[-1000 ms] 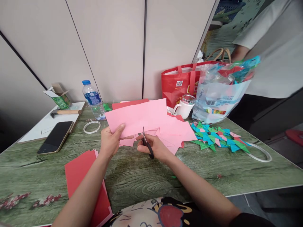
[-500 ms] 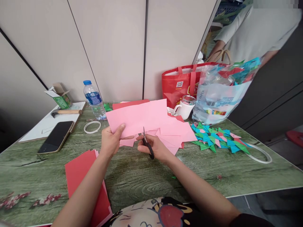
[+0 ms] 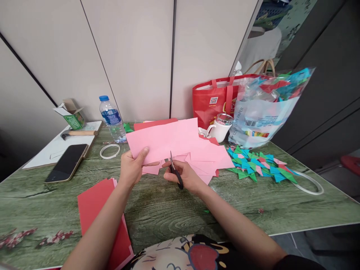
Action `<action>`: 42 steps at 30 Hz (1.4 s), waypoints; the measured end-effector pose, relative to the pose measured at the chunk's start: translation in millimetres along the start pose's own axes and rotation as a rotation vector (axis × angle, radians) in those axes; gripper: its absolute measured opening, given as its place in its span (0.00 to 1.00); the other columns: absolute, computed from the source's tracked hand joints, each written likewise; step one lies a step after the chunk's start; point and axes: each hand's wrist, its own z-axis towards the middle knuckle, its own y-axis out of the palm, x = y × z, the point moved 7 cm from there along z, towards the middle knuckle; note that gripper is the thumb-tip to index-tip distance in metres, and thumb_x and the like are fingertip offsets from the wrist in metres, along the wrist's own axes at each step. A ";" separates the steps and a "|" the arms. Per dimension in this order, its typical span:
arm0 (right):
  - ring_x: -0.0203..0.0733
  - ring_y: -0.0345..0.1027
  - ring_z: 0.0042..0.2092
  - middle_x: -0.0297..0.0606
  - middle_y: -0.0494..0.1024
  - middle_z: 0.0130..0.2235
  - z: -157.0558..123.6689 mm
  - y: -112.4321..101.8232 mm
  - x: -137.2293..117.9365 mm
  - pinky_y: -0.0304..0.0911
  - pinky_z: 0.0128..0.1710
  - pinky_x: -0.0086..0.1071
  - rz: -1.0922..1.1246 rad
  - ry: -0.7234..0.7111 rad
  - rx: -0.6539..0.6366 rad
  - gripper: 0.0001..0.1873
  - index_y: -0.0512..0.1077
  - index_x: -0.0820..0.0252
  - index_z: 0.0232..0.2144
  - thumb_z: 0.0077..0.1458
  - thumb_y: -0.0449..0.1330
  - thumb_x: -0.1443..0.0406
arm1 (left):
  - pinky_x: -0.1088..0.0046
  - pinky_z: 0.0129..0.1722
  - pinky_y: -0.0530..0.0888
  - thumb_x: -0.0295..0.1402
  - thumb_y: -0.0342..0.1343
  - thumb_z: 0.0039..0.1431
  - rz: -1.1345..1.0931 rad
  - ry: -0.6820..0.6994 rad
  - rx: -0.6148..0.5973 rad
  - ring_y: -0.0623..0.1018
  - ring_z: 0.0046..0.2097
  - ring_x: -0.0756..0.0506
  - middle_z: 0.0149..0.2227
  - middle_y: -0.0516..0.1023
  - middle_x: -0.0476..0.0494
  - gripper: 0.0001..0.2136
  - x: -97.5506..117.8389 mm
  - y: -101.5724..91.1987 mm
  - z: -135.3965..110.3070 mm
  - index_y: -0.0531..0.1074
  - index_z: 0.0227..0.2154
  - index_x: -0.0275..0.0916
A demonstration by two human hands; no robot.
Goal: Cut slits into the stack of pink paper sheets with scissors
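Between thumb and fingers, my left hand [image 3: 132, 168] pinches the lower left part of a pink sheet of paper [image 3: 165, 137], held tilted above the table. My right hand [image 3: 181, 174] grips a pair of scissors [image 3: 176, 173] by the black handles, blades pointing up at the sheet's lower edge. Whether the blades touch the paper I cannot tell. Behind and under the sheet lie more loose pink pieces [image 3: 206, 165] and some red paper [image 3: 156, 123]. A stack of red and pink paper [image 3: 95, 202] rests beneath my left forearm.
Left: a phone [image 3: 67, 162], hammer [image 3: 81, 132], small green box [image 3: 73, 118], water bottle [image 3: 113, 122] and tape ring [image 3: 109, 151]. Right: a white mug [image 3: 221, 129], red bag [image 3: 210, 101], plastic bag of folded paper [image 3: 261, 116], a pile of folded pieces [image 3: 258, 165] and a white ring [image 3: 312, 183].
The person in a light shirt behind the bags at the upper right has gone out of view. My hands, the sheet and the scissors have hardly moved.
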 end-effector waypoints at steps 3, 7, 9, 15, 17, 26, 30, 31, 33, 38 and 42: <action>0.31 0.55 0.25 0.30 0.63 0.25 -0.1 -0.4 0.4 0.51 0.25 0.27 0.004 0.002 0.011 0.20 0.67 0.62 0.36 0.42 0.62 0.57 | 0.64 0.25 0.77 0.36 0.62 0.37 0.002 -0.005 -0.003 0.76 0.32 0.43 0.36 0.76 0.40 0.16 0.0 0.4 -0.3 0.73 0.31 0.32; 0.30 0.53 0.25 0.30 0.62 0.24 -0.3 -1.4 1.5 0.50 0.25 0.27 -0.021 0.012 0.035 0.21 0.67 0.62 0.36 0.41 0.62 0.56 | 0.65 0.25 0.77 0.36 0.62 0.37 0.005 -0.008 0.000 0.76 0.34 0.42 0.36 0.76 0.41 0.15 -0.7 0.3 -0.4 0.73 0.30 0.33; 0.30 0.53 0.25 0.30 0.61 0.24 -0.4 -1.9 1.6 0.50 0.25 0.27 -0.033 0.014 0.044 0.21 0.67 0.62 0.36 0.41 0.62 0.56 | 0.66 0.25 0.77 0.36 0.62 0.38 0.004 -0.005 0.003 0.76 0.35 0.42 0.35 0.76 0.41 0.14 -0.7 0.0 -0.4 0.73 0.29 0.32; 0.31 0.53 0.25 0.29 0.61 0.24 -1.0 -2.2 0.5 0.50 0.26 0.27 -0.036 0.014 0.058 0.20 0.68 0.63 0.35 0.41 0.62 0.56 | 0.65 0.25 0.77 0.35 0.62 0.39 0.006 0.005 -0.006 0.76 0.35 0.42 0.36 0.76 0.40 0.14 1.6 1.2 -1.0 0.74 0.30 0.32; 0.31 0.52 0.24 0.29 0.61 0.23 -1.4 -2.6 0.2 0.50 0.26 0.27 -0.050 0.020 0.070 0.20 0.68 0.63 0.34 0.41 0.62 0.55 | 0.64 0.25 0.77 0.35 0.62 0.39 0.001 0.002 -0.006 0.76 0.34 0.42 0.36 0.76 0.41 0.13 1.9 1.4 -1.3 0.74 0.29 0.33; 0.30 0.51 0.24 0.30 0.61 0.23 -0.7 -5.0 1.0 0.50 0.25 0.26 -0.070 0.014 0.098 0.21 0.69 0.63 0.34 0.40 0.62 0.55 | 0.65 0.26 0.78 0.34 0.61 0.39 0.004 0.000 0.001 0.75 0.36 0.41 0.36 0.76 0.40 0.14 0.6 -0.5 -0.6 0.73 0.30 0.32; 0.30 0.50 0.24 0.29 0.59 0.22 -1.2 -5.9 1.2 0.49 0.24 0.26 -0.077 0.004 0.110 0.20 0.69 0.63 0.33 0.40 0.62 0.54 | 0.65 0.26 0.78 0.35 0.62 0.39 0.007 0.002 0.001 0.75 0.37 0.41 0.36 0.76 0.40 0.14 1.2 -0.1 -0.8 0.73 0.30 0.32; 0.30 0.50 0.24 0.29 0.59 0.22 -1.3 -5.8 0.8 0.49 0.24 0.26 -0.080 0.003 0.112 0.20 0.69 0.63 0.33 0.40 0.62 0.54 | 0.65 0.26 0.78 0.35 0.62 0.39 0.010 0.003 0.006 0.75 0.37 0.41 0.36 0.76 0.40 0.14 1.4 -0.2 -0.9 0.73 0.30 0.31; 0.30 0.50 0.23 0.29 0.59 0.22 -1.5 -5.7 0.2 0.49 0.23 0.26 -0.084 0.002 0.115 0.20 0.69 0.63 0.33 0.40 0.62 0.54 | 0.65 0.26 0.78 0.35 0.62 0.38 0.012 0.002 0.007 0.75 0.37 0.41 0.36 0.76 0.40 0.15 1.7 0.0 -1.1 0.73 0.30 0.31; 0.30 0.49 0.23 0.29 0.59 0.21 -1.1 -6.3 2.3 0.48 0.23 0.26 -0.075 -0.009 0.111 0.20 0.70 0.63 0.33 0.41 0.62 0.54 | 0.62 0.26 0.78 0.35 0.62 0.38 -0.001 0.012 0.000 0.76 0.35 0.42 0.36 0.76 0.41 0.14 2.3 0.3 -1.2 0.74 0.29 0.31; 0.30 0.50 0.22 0.29 0.60 0.20 -0.5 -6.9 6.5 0.47 0.22 0.27 -0.037 -0.024 0.105 0.19 0.70 0.63 0.33 0.41 0.62 0.55 | 0.64 0.26 0.78 0.35 0.62 0.38 -0.002 0.009 0.004 0.76 0.36 0.42 0.36 0.76 0.40 0.14 2.2 0.0 -1.3 0.74 0.29 0.31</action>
